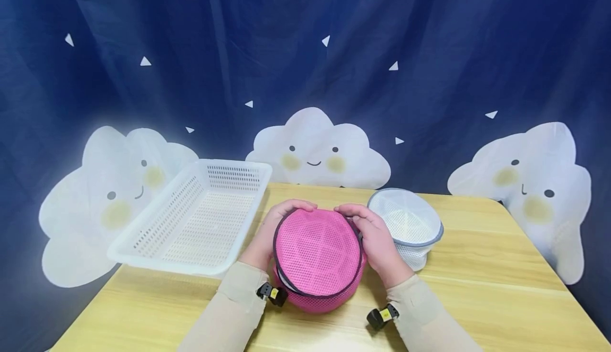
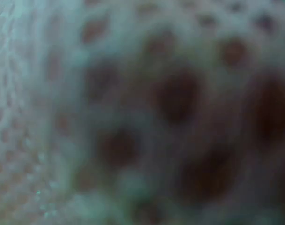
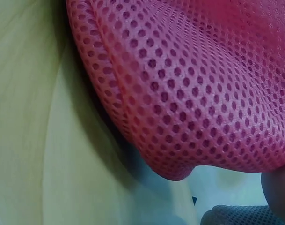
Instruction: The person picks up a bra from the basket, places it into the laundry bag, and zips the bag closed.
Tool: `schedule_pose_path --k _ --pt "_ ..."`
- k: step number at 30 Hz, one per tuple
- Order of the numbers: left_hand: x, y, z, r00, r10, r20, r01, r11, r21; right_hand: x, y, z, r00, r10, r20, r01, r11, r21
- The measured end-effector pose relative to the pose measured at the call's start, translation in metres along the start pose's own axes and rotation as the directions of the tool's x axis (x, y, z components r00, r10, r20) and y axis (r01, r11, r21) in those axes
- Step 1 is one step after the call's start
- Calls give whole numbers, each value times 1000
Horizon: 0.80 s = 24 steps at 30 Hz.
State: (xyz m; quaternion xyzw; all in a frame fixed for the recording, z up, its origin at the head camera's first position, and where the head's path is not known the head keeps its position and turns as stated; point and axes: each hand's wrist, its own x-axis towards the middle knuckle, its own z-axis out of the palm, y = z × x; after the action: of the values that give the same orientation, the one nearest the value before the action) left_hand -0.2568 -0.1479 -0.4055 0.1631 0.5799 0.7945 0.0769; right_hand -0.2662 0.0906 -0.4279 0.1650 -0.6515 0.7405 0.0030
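A round pink mesh laundry bag (image 1: 319,251) with dark piping stands on the table in front of me. My left hand (image 1: 274,230) grips its left side, fingertips over the far rim. On the opposite side my right hand (image 1: 379,238) holds the bag, its fingers reaching over the far right edge. A pale gap shows under the near left rim. In the right wrist view the pink mesh (image 3: 189,93) bulges close to the lens, with part of a finger (image 3: 277,192) at the lower right. Blurred, pale-looking mesh (image 2: 20,117) fills the left wrist view.
A white mesh bag (image 1: 417,254) with a grey rim stands just right of my right hand. To the left lies a white perforated plastic basket (image 1: 224,267). Behind the wooden table (image 1: 506,267) hangs a dark blue curtain (image 1: 305,50) with cloud prints.
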Motion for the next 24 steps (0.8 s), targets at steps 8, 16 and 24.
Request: schedule_pose_path --k 8,16,24 --pt "3 -3 -9 998 38 49 -49 973 227 2 -5 -2 997 68 46 -60 985 -162" --pt "7 -2 -6 999 -6 42 -2 981 193 1 -11 -3 993 112 46 -98 967 -236" --pt "12 -4 -10 978 -81 193 -7 908 419 0 -15 -5 983 117 142 -58 929 -366"
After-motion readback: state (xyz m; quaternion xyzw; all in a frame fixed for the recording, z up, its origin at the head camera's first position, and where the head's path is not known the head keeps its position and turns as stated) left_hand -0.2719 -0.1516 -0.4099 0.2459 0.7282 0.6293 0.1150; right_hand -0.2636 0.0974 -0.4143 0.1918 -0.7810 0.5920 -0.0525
